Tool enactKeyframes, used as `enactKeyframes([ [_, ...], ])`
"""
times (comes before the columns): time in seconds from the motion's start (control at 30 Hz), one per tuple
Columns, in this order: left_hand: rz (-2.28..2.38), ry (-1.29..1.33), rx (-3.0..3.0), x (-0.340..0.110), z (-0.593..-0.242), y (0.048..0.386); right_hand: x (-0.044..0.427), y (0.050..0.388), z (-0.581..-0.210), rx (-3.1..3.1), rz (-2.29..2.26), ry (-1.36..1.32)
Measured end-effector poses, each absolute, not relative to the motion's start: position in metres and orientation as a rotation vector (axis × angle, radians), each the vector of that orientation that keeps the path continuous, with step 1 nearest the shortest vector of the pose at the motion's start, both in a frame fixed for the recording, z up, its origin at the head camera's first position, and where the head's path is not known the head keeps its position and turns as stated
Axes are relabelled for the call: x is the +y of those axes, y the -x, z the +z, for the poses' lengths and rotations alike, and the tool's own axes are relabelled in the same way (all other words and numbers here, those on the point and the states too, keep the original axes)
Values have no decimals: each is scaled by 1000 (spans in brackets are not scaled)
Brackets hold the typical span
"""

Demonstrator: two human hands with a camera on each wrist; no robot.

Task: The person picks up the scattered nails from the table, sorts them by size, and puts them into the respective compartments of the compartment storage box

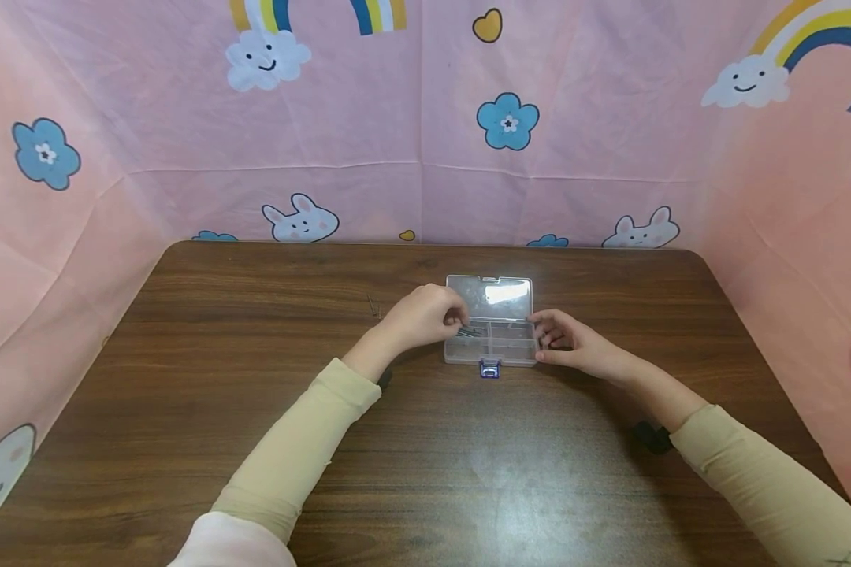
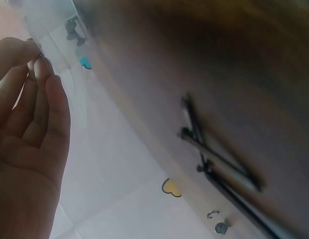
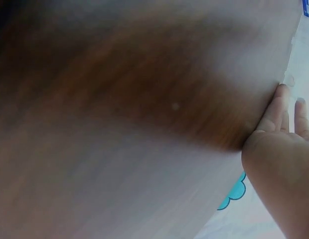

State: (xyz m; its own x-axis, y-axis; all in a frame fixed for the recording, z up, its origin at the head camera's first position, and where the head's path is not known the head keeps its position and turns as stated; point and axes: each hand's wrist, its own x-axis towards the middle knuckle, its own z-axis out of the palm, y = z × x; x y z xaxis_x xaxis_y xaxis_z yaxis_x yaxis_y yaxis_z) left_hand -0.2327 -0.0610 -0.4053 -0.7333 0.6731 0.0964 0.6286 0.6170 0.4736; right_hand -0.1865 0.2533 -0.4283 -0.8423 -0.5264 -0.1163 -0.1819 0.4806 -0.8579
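Observation:
A small clear plastic box lies on the table with its lid folded back and a blue latch at the front. Several thin nails lie in its left compartment. Over that compartment is my left hand, its thumb and fingertips drawn together; whether something small is between them cannot be made out. My right hand holds the box's right end, thumb by the front corner and fingers toward the hinge. Left of the box, a few loose nails rest on the wood.
The brown wooden table spreads out around the box. Pink printed cloth hangs behind the table and along both sides. A dark wrist strap piece shows under the right forearm.

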Motion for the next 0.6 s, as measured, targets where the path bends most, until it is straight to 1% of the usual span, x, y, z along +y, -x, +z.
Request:
enactKeyframes([
  [0.33,754,-1203,2751,-61,-407,232,253,187,-428,2370,-1304,595],
  [0.6,786,-1193,2769,-73,-405,235,254,186,-428,2373,-1312,597],
])
